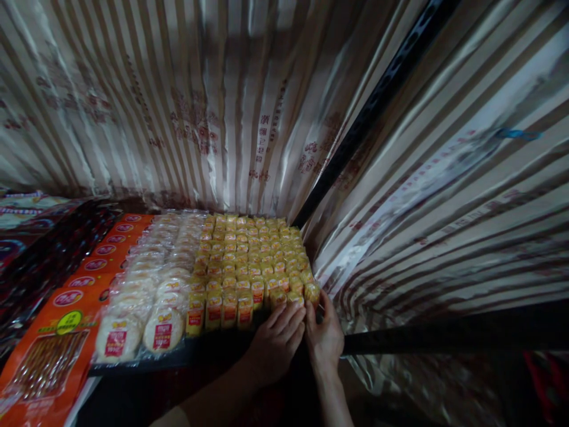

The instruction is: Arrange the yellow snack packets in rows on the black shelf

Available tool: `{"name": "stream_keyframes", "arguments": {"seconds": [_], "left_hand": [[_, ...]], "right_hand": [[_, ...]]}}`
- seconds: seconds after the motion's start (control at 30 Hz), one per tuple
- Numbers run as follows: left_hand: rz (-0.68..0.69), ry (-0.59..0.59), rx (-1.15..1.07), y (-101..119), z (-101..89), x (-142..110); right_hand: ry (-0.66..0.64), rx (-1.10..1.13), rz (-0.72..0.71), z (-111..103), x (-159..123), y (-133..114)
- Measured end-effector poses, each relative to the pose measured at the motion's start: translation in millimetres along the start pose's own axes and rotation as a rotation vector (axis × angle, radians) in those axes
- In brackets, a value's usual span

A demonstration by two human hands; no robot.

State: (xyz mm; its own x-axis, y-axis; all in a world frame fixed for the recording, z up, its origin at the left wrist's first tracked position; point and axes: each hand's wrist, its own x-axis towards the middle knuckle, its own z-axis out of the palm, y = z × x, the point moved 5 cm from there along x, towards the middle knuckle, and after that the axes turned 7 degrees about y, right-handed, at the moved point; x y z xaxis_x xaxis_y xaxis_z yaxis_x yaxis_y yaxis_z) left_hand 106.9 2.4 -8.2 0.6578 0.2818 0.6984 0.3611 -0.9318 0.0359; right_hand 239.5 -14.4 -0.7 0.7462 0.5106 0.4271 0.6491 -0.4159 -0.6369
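Rows of small yellow-wrapped snack packets [242, 255] stand packed together on a dark shelf, upright and touching. At their front right corner my left hand [280, 332] presses its fingers together over the front packets; its palm side is hidden. My right hand [326, 329] curls around the corner packet [312, 292] from the right, thumb and fingers on either side of it. The two hands nearly touch. Left of the yellow packets lie overlapping clear bags of round white rice crackers [163, 329] with red labels.
Orange snack bags [66, 320] overlap farther left, beside dark shiny packages [48, 255]. Striped printed plastic sheeting [231, 107] hangs behind and to the right. A black perforated metal post [355, 130] rises at the shelf's back right corner; a dark rail [427, 332] runs right.
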Motion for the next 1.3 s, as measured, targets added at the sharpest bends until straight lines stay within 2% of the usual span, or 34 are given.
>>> {"name": "stream_keyframes", "arguments": {"seconds": [0.17,0.33,0.43,0.53,0.67,0.8,1.0,1.2,1.3], "left_hand": [[-0.026,0.027,0.028,-3,2.0,-5],[-0.008,-0.039,0.030,-2,4.4,-3],[-0.021,-0.048,0.042,-3,5.5,-4],[-0.013,-0.044,0.040,-1,6.1,-5],[-0.098,0.060,-0.001,-4,0.6,-7],[-0.265,0.163,-0.031,-15,-8.8,-16],[-0.242,0.075,-0.007,-24,-14.1,-24],[-0.172,-0.136,-0.019,-18,-10.0,-20],[-0.159,-0.161,-0.027,-18,-10.6,-20]], "right_hand": [[0.041,-0.062,-0.003,-2,3,-6],[0.061,-0.050,-0.040,5,4,-3],[0.057,-0.025,-0.104,8,4,-3],[0.100,-0.024,-0.188,2,1,-9],[0.135,-0.010,-0.265,-11,-12,-20],[-0.005,-0.006,-0.377,-8,-30,-22],[-0.057,-0.071,-0.314,4,-38,-10],[0.018,-0.050,-0.196,2,-32,-4],[0.041,-0.069,-0.215,2,-29,-4]]}}
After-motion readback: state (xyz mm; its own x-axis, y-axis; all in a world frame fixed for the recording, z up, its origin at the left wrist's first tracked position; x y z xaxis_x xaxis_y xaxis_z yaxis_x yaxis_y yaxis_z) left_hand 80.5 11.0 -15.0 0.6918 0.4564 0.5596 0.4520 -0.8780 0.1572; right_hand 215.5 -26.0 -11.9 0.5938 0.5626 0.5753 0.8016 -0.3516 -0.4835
